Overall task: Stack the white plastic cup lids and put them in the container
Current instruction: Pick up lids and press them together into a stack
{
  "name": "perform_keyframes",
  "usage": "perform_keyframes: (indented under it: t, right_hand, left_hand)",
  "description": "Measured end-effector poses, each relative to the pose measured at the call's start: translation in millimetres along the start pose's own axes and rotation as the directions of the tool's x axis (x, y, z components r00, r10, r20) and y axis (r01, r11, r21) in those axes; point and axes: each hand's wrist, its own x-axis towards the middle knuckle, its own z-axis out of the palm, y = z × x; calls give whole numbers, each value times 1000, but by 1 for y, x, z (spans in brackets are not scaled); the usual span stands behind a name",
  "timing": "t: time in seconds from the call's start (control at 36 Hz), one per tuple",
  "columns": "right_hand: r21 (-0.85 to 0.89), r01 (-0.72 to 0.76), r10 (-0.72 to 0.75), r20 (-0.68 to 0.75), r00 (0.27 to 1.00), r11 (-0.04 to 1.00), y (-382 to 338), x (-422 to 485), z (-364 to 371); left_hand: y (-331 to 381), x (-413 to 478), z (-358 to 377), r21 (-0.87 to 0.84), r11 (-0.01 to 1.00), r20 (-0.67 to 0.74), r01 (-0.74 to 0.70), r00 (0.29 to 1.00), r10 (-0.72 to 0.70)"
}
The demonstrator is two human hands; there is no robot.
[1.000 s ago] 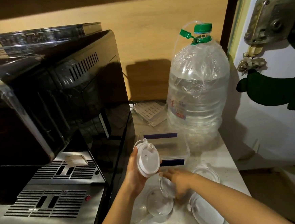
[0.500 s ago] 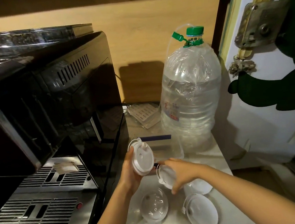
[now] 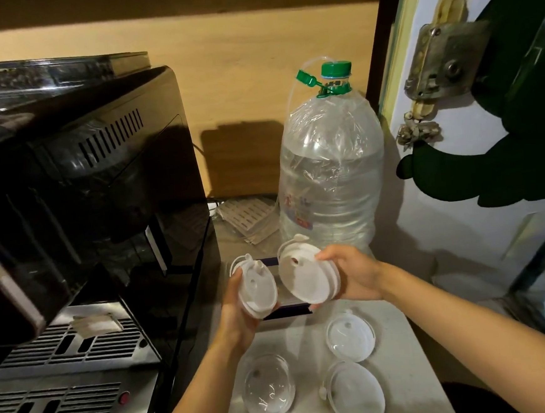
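My left hand [image 3: 237, 320] holds a small stack of white plastic cup lids [image 3: 256, 289], tilted up above the counter. My right hand [image 3: 355, 276] grips another white lid [image 3: 303, 279] close beside that stack, the two almost touching. Behind both hands sits a clear container [image 3: 287, 311] with dark blue edges, mostly hidden. On the counter lie two more white lids, one to the right [image 3: 351, 340] and one at the front right [image 3: 356, 397]. A clear dome lid [image 3: 268, 390] lies at the front left.
A black coffee machine [image 3: 84, 195] with a metal drip tray [image 3: 66, 379] fills the left side. A large water bottle [image 3: 330, 175] with a green cap stands at the back. A white door [image 3: 482, 157] with a metal latch borders the right. The white counter [image 3: 402, 342] is narrow.
My right hand picked a white lid off the counter and raised it up beside the stack in my left hand. The camera view shifted slightly.
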Motion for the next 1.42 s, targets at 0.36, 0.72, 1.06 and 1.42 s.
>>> perform_keyframes:
  t: [0.36,0.72,1.06,1.42]
  right_hand:
    - [297,4,-67,204,977,955,12,15,28]
    - [295,-25,-32,185,982,955,14,22,43]
    - [51,62,-42,-331,943,997,18,32,51]
    - [-674,80,-535,-503,679,734,28,34,60]
  left_hand:
    - [-4,-8,8,28,1000,187,-2,982,-4]
    - [-2,-12,-2,21,999,211,-46,977,41]
    - [4,-18,1,1,1000,274,-20,962,19]
    - [-1,-14,5,-159,987,325,-24,943,76]
